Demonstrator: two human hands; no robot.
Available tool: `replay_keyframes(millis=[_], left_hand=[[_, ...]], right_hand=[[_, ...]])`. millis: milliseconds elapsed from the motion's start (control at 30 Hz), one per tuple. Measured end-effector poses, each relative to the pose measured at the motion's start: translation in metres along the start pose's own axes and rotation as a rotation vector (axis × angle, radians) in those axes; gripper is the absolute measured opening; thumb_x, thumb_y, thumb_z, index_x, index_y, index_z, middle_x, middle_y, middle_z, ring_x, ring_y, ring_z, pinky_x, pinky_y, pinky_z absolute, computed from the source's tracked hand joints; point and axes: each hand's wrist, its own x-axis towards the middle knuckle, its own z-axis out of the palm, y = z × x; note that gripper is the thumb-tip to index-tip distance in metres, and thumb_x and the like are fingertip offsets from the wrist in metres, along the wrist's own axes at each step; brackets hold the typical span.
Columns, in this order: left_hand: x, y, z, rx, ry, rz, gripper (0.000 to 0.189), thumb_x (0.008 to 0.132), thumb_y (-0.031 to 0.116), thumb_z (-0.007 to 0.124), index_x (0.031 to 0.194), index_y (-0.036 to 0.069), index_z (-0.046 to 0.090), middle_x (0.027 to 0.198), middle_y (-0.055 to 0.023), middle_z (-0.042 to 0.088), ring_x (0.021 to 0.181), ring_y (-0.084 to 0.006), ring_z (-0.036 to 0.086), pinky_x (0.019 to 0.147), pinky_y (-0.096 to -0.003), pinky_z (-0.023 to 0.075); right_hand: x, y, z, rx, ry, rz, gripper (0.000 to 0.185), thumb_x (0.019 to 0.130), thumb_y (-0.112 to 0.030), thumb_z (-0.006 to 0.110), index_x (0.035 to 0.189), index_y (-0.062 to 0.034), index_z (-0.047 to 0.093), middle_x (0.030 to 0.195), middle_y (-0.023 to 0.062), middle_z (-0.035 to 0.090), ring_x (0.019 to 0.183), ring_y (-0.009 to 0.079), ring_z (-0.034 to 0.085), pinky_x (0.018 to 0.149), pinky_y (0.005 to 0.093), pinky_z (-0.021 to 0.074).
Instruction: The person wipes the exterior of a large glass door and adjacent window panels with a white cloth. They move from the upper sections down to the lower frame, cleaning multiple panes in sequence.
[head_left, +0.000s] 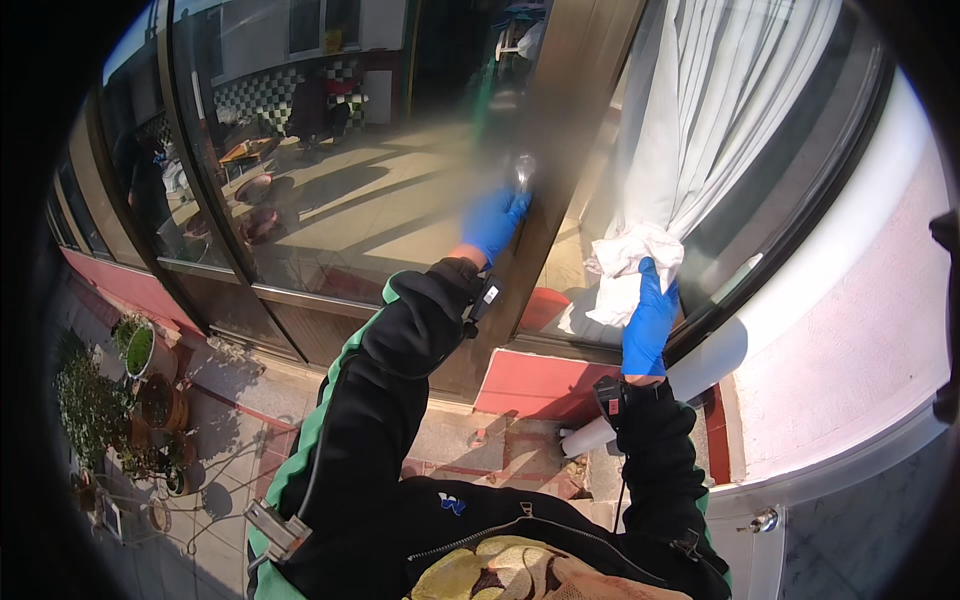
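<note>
My left hand (493, 225), in a blue glove, is raised at the brown metal window frame (555, 135), its fingers on a clear, shiny thing, perhaps a door handle; blur hides its exact kind. In a matching glove, my right hand (651, 319) grips a crumpled white cloth (634, 259), thumb on top, in front of the right glass pane. Behind that pane a white curtain (697, 112) hangs. The large glass pane (337, 225) on the left reflects a sunlit yard.
Potted plants (94, 401) stand on paving at the left. A white pipe (709, 364) slants past the pink wall (862, 375) on the right. Below the glass runs a red wall base (547, 384). A door with a metal knob (765, 520) is at the lower right.
</note>
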Motion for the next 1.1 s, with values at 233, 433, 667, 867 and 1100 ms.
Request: replay_keyframes(millis=[233, 433, 667, 867, 1100], left_hand=[[0.009, -0.009, -0.008, 0.011, -0.080, -0.012, 0.044, 0.097, 0.048, 0.052, 0.092, 0.008, 0.068, 0.078, -0.0132, 0.067, 0.071, -0.0288, 0.063, 0.067, -0.0388, 0.0474], [0.003, -0.002, -0.020, 0.037, -0.058, 0.032, 0.044, 0.096, 0.049, 0.051, 0.088, 0.010, 0.069, 0.076, -0.0162, 0.067, 0.073, -0.0362, 0.062, 0.066, -0.0427, 0.0478], [0.002, 0.002, -0.023, 0.071, 0.025, 0.135, 0.040, 0.095, 0.046, 0.054, 0.080, 0.011, 0.066, 0.075, -0.0183, 0.065, 0.073, -0.0383, 0.062, 0.063, -0.0476, 0.0480], [0.001, 0.003, -0.020, 0.128, 0.073, 0.144, 0.041, 0.093, 0.046, 0.054, 0.076, 0.012, 0.067, 0.073, -0.0177, 0.065, 0.070, -0.0389, 0.062, 0.062, -0.0491, 0.0489], [0.005, -0.002, -0.015, 0.071, 0.058, 0.160, 0.038, 0.094, 0.043, 0.056, 0.073, 0.013, 0.065, 0.072, -0.0158, 0.064, 0.071, -0.0359, 0.060, 0.060, -0.0472, 0.0463]], right_hand=[[0.145, -0.117, 0.160, -0.414, -0.203, -1.136, 0.026, 0.097, -0.013, 0.059, 0.121, -0.0028, 0.062, 0.107, 0.0032, 0.064, 0.096, 0.0127, 0.059, 0.088, 0.0266, 0.0472], [0.207, -0.110, 0.252, -1.022, -0.383, -1.359, 0.052, 0.088, -0.007, 0.060, 0.138, -0.0130, 0.052, 0.139, 0.0131, 0.050, 0.128, 0.0352, 0.047, 0.109, 0.0426, 0.0358], [0.150, 0.036, 0.172, -1.619, -0.333, -1.323, 0.066, 0.087, -0.014, 0.062, 0.149, -0.0155, 0.038, 0.158, 0.0178, 0.023, 0.146, 0.0405, 0.017, 0.118, 0.0502, 0.0146], [0.132, 0.037, 0.155, -1.659, -0.521, -1.307, 0.069, 0.082, -0.014, 0.066, 0.146, -0.0196, 0.043, 0.158, 0.0138, 0.025, 0.146, 0.0372, 0.022, 0.119, 0.0478, 0.0185], [0.248, -0.086, 0.251, -1.499, -0.171, -1.673, 0.068, 0.091, -0.020, 0.060, 0.151, -0.0115, 0.031, 0.155, 0.0177, 0.029, 0.144, 0.0373, 0.026, 0.117, 0.0461, 0.0236]])
